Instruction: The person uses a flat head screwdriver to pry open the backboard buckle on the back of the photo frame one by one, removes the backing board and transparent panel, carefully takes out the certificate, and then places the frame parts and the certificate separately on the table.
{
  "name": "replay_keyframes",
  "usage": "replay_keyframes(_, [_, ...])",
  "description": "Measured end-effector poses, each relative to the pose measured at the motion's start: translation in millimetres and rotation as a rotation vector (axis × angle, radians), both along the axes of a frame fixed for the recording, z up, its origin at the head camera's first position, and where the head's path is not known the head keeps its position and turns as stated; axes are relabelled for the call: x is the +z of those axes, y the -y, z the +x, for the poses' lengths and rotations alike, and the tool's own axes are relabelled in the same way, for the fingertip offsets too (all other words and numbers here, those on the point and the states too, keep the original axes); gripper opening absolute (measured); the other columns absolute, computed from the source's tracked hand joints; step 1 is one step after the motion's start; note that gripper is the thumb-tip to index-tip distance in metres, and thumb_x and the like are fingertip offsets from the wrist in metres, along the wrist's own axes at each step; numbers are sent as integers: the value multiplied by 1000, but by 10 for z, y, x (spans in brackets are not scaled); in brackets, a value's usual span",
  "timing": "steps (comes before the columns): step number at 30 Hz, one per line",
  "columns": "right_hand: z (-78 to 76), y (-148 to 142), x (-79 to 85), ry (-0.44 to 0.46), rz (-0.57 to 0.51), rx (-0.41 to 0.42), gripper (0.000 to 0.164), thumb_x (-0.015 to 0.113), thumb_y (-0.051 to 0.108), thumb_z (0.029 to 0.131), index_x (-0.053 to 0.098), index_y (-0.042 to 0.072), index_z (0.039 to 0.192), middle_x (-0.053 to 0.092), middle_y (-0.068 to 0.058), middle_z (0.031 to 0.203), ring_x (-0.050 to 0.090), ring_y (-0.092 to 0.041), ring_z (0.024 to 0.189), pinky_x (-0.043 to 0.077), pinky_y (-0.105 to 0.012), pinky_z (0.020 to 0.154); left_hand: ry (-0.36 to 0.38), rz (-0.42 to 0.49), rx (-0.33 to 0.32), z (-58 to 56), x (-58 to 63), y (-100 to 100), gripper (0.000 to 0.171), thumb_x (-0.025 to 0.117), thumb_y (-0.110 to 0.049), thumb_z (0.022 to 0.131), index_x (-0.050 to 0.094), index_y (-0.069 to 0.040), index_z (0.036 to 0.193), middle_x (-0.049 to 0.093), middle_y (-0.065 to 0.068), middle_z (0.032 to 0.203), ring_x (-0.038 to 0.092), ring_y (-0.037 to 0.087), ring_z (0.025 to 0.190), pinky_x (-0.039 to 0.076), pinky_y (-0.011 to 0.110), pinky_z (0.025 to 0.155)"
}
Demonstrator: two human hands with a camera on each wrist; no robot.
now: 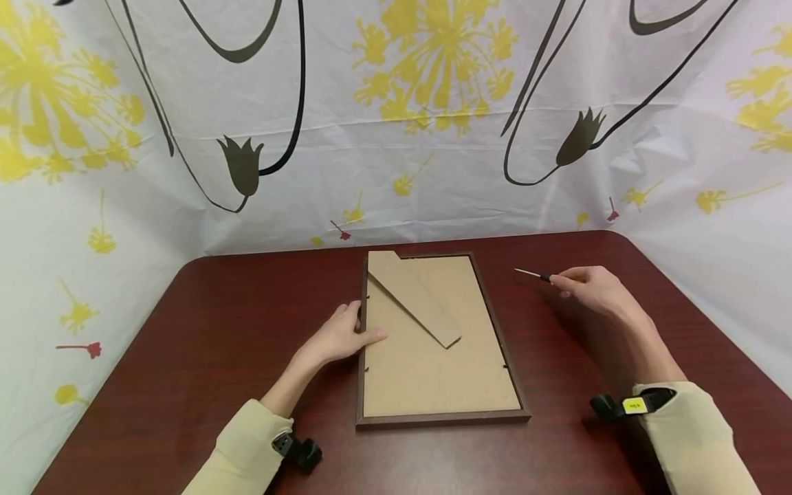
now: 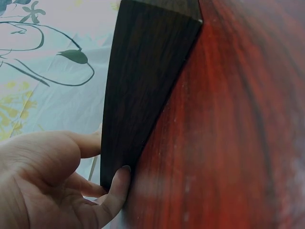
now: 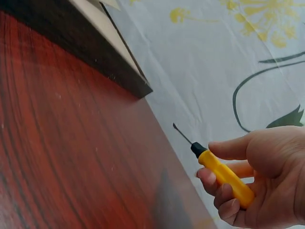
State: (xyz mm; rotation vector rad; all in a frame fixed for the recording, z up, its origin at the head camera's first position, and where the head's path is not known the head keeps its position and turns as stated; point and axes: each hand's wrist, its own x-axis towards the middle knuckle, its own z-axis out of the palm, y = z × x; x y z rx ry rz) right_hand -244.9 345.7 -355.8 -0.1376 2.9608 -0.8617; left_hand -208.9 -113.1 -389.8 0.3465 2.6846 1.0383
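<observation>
A picture frame (image 1: 442, 416) with dark brown edges lies face down on the table, its tan backboard (image 1: 433, 378) showing. A cardboard stand leg (image 1: 414, 299) slants across the backboard from the top left corner. My left hand (image 1: 337, 335) grips the frame's left side, thumb over the backboard. Seen from the left wrist, the fingers of that hand (image 2: 62, 176) curl at the frame's dark side (image 2: 143, 81). To the right of the frame, my right hand (image 1: 597, 292) holds a screwdriver (image 3: 221, 174) by its yellow handle, its thin metal tip pointing left, apart from the frame.
The dark red wooden table (image 1: 260, 295) has rounded far corners. Behind it and along both sides hangs a white sheet (image 1: 396, 185) with yellow flowers and dark stems. Small dark metal tabs (image 1: 505, 366) sit along the frame's inner edges.
</observation>
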Motion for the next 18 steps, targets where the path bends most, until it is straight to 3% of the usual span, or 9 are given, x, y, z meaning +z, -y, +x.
replay_keyframes(3, [18, 60, 39, -32, 9, 16, 49, 57, 42, 103, 71, -2, 116, 70, -10, 93, 58, -26, 89, 45, -39, 76, -4, -22, -7, 3, 6, -5, 90, 70, -46, 94, 31, 11, 151, 49, 22, 119, 54, 29, 101, 47, 46, 89])
replay_keyframes(9, [65, 235, 154, -88, 3, 65, 41, 64, 43, 100, 75, 6, 113, 73, -10, 105, 61, -26, 98, 48, -43, 82, -1, -33, -8, 16, 13, -13, 97, 72, -48, 92, 27, 11, 153, 46, 28, 135, 56, 32, 110, 47, 48, 96])
replay_keyframes(18, [190, 571, 336, -95, -66, 138, 36, 69, 44, 95, 76, 14, 114, 76, -4, 92, 72, -25, 88, 50, -31, 73, 10, -9, 21, -7, -14, -16, 98, 77, -48, 88, 30, 8, 152, 49, 21, 126, 55, 25, 101, 48, 43, 90])
